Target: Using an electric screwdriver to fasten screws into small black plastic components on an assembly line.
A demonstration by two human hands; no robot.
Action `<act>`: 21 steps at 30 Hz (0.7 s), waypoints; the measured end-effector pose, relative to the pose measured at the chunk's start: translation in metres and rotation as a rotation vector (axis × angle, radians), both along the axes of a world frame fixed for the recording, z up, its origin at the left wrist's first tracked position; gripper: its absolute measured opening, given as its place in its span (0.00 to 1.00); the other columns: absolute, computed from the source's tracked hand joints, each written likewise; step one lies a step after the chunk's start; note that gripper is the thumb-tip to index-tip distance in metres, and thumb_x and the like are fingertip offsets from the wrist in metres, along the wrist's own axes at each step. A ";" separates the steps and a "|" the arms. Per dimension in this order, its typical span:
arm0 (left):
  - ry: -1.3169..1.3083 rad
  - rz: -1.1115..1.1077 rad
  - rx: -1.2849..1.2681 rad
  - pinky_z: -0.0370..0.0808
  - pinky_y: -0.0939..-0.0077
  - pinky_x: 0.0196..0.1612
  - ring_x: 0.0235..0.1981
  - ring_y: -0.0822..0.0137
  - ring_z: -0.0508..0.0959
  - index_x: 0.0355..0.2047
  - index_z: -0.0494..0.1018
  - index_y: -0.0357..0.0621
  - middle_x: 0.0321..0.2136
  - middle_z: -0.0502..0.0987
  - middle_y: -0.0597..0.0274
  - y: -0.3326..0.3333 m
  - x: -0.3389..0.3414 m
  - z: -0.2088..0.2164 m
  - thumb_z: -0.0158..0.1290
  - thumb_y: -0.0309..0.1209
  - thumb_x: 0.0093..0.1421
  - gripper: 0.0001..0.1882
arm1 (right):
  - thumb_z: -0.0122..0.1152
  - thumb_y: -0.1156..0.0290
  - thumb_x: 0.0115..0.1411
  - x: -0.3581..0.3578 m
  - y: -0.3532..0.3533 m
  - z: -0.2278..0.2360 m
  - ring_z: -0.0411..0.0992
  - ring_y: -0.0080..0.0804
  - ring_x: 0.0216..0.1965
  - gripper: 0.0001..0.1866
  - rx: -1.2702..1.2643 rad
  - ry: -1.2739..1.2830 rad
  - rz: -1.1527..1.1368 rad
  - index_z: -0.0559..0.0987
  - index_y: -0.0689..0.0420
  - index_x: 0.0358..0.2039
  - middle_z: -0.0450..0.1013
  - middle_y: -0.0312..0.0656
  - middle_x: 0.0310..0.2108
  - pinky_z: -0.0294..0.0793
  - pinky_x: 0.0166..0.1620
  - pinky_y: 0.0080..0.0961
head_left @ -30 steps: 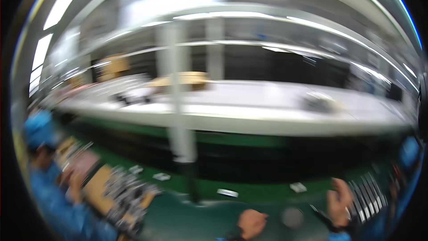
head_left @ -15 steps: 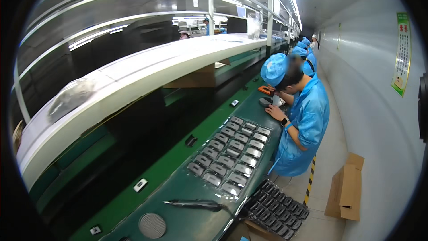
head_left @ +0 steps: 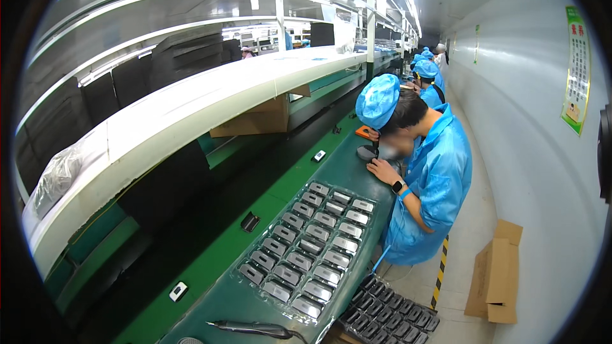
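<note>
Neither of my hands shows in the head view. Closest to the lower edge, a black pen-shaped tool with a cord [head_left: 252, 327] lies on the green bench [head_left: 210, 299]. Part of a round grey disc [head_left: 189, 341] shows beside it, cut off by the edge. Beyond the tool, a clear plastic tray [head_left: 262, 286] holds rows of grey-and-black device housings [head_left: 299, 259]. At the far end of the bench a co-worker in a blue coat [head_left: 440, 178] bends over, with a hand [head_left: 382, 171] by a dark rounded object [head_left: 367, 152].
A green conveyor belt [head_left: 217, 261] on the left carries a white-and-black device [head_left: 178, 291] and a black part [head_left: 250, 221]. Another tray of black parts [head_left: 389, 312] sits low at right. An open cardboard box [head_left: 494, 274] stands on the floor by the wall. A white shelf [head_left: 159, 108] runs above.
The whole view has shifted, so the tray, tool and disc appear lower and further left. The co-worker's head is bent lower. One small device at the belt's near end has left view.
</note>
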State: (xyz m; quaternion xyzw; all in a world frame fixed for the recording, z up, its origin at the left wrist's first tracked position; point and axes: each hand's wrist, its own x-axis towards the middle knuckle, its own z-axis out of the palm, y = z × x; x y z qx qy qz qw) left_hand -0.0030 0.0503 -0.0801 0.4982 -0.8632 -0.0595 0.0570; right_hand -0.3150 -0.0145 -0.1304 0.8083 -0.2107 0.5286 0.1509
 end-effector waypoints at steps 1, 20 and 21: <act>0.039 -0.007 0.013 0.63 0.38 0.64 0.70 0.46 0.66 0.73 0.66 0.58 0.72 0.63 0.50 0.001 0.000 -0.004 0.64 0.50 0.59 0.43 | 0.63 0.55 0.60 -0.002 -0.001 0.001 0.73 0.30 0.43 0.09 0.014 -0.006 0.000 0.81 0.41 0.39 0.79 0.29 0.46 0.68 0.40 0.31; 0.779 -0.201 0.288 0.65 0.37 0.64 0.70 0.54 0.68 0.73 0.66 0.55 0.69 0.65 0.47 -0.070 -0.089 -0.057 0.67 0.43 0.56 0.44 | 0.72 0.68 0.54 -0.001 0.019 0.044 0.78 0.42 0.39 0.07 0.495 0.020 -0.056 0.84 0.52 0.33 0.82 0.40 0.39 0.74 0.40 0.39; 0.789 -0.196 0.290 0.65 0.37 0.64 0.70 0.54 0.68 0.73 0.66 0.55 0.69 0.65 0.47 -0.072 -0.094 -0.024 0.67 0.43 0.56 0.44 | 0.72 0.69 0.53 -0.002 0.023 0.045 0.78 0.43 0.39 0.07 0.513 0.027 -0.071 0.84 0.53 0.33 0.83 0.40 0.39 0.75 0.40 0.39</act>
